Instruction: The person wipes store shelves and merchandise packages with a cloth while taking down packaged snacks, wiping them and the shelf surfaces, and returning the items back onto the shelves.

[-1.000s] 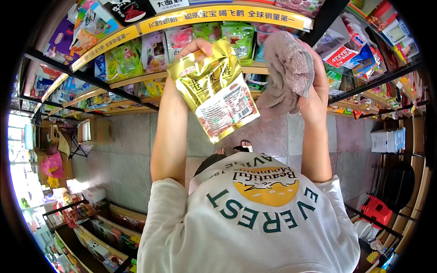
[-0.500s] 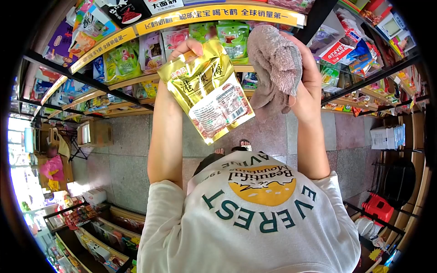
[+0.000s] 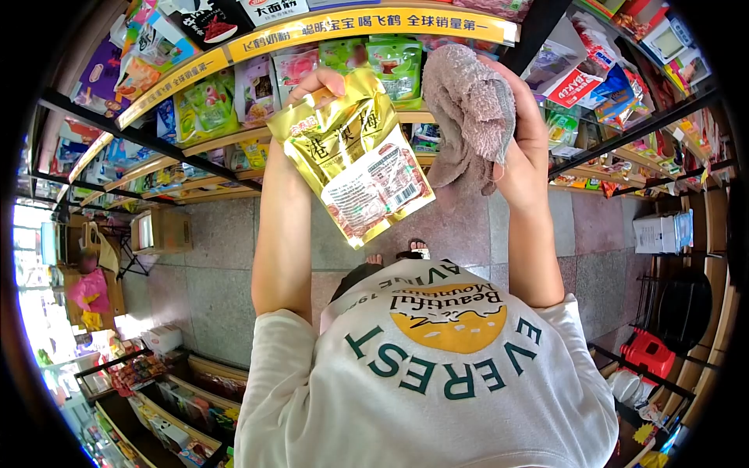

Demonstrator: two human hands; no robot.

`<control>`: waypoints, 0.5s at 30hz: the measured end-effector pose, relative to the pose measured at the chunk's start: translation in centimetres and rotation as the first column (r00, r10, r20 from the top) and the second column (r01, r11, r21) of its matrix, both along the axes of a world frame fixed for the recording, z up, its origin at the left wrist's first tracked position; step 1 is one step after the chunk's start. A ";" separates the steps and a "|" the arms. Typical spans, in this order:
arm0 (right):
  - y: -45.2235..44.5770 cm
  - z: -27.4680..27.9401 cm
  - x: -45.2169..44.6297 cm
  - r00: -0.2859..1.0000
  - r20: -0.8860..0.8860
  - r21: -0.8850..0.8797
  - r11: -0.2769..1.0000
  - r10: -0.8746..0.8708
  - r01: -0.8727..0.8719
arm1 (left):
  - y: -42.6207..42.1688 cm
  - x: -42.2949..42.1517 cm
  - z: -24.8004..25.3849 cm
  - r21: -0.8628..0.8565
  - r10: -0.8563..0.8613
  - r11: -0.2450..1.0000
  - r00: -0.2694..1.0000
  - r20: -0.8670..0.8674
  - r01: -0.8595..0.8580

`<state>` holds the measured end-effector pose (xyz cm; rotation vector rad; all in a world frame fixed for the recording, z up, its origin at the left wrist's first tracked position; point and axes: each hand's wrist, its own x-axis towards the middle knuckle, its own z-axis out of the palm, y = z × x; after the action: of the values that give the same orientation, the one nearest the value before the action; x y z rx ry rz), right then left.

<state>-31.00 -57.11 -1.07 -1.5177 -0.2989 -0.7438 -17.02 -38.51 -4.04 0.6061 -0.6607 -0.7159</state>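
My left hand (image 3: 316, 84) grips the top edge of a gold snack bag (image 3: 363, 168), its thumb folded over the front. The bag hangs tilted, with a white label and barcode on its lower part. In my right hand (image 3: 524, 125) is a crumpled greyish-pink cloth (image 3: 468, 117), bunched against the palm and drooping at its lower end. Most of the right fingers are behind the cloth. Bag and cloth are held side by side, a small gap apart, in front of the shelf.
A shelf with a yellow label strip (image 3: 367, 27) spans the front, holding green snack bags (image 3: 394, 66) and others. Tiled floor (image 3: 222, 234) lies below. A cardboard box (image 3: 164, 230) stands left, near a person in pink (image 3: 90, 290). A red case (image 3: 647, 352) is at lower right.
Almost nothing differs. The cloth and my right hand have shifted very slightly left, and the gold bag keeps its tilt in my left hand.
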 end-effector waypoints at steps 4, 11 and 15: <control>0.0 0.2 -0.1 1.000 -0.003 -0.025 1.000 -0.014 0.014 | -0.1 0.0 0.1 0.009 -0.002 1.000 1.000 0.009 0.002; -0.2 0.1 -0.1 1.000 -0.009 -0.041 0.999 -0.030 0.030 | -0.3 0.1 0.1 0.013 -0.005 1.000 1.000 0.024 0.005; -0.2 0.1 -0.2 0.999 0.002 -0.039 0.999 -0.033 0.033 | -0.4 0.1 0.1 0.022 -0.003 1.000 1.000 0.021 0.003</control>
<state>-31.17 -57.36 -0.93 -1.5627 -0.2913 -0.7689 -16.91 -38.88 -3.89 0.6336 -0.6737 -0.7214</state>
